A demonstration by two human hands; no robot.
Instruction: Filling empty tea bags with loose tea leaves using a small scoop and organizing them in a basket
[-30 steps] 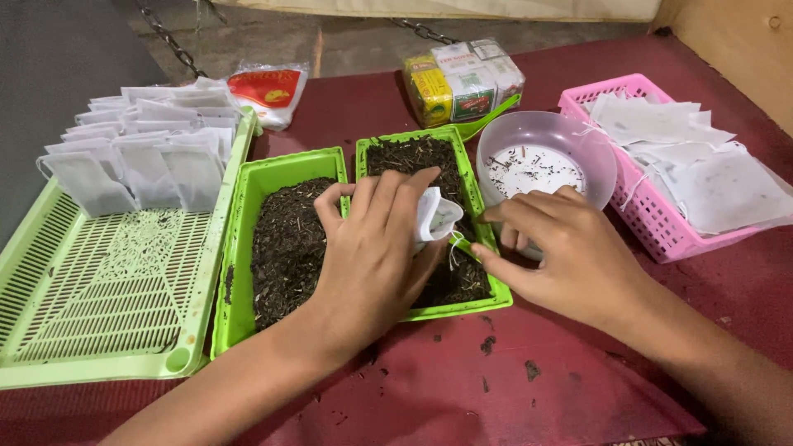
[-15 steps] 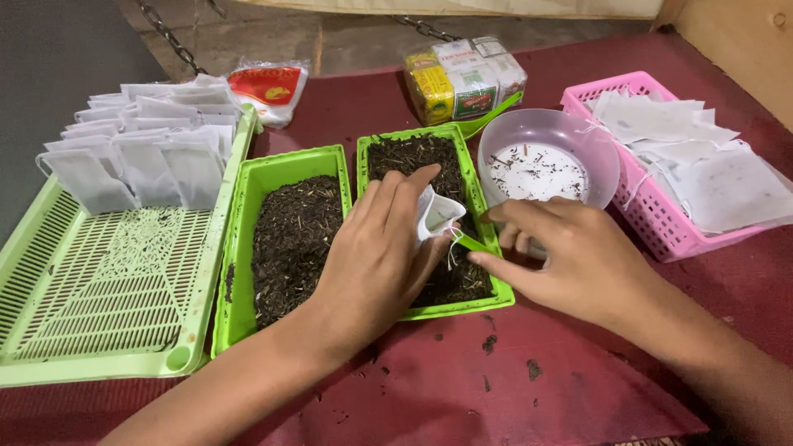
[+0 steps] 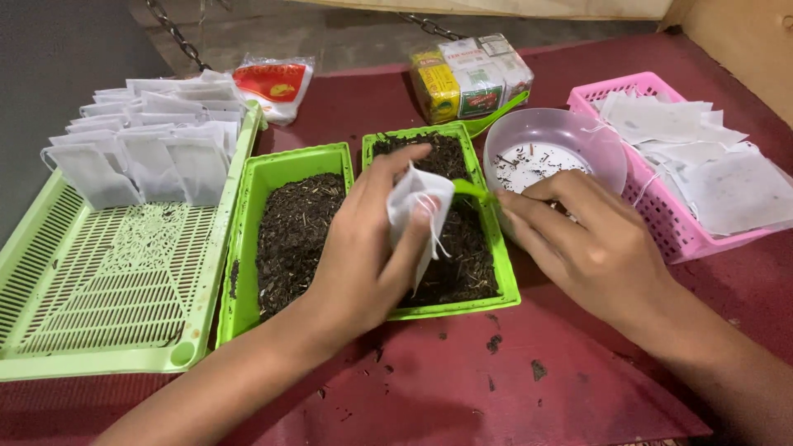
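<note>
The left hand [image 3: 363, 248] reached forward with a bent wrist, and its thumb and fingers were closed around a small white paper bag [image 3: 417, 206], which it held upright with the mouth toward the right hand. The right hand [image 3: 591, 244] came in from the right side, palm down, fingers curled and pinched on the handle of a small green scoop [image 3: 472, 191]; the tip of the scoop was at the mouth of the bag, between the two hands. The bag looked thin and soft, like filter paper, and a thin white string hung from it. Directly under both hands stood a green plastic tray [image 3: 496, 272], rectangular and glossy, filled with dark, dry, crumbly leaf. Just left of the left hand a second green tray [image 3: 244, 272] of the same kind held the same dark material. Just beyond the right hand sat a round translucent bowl [image 3: 595, 144] with a few dark crumbs inside. To the right of the right hand a pink basket [image 3: 661, 235] with a grid wall held flat empty white bags. Far left of the left hand lay a large pale green slotted tray [image 3: 99, 289], and filled white bags [image 3: 140, 157] stood in rows at its far end. Beyond the hands lay a wrapped bundle of packets [image 3: 471, 78] and a red and white pouch [image 3: 273, 87]. All rested on a dark red cloth [image 3: 512, 396] with scattered crumbs, and grey floor showed behind it.
</note>
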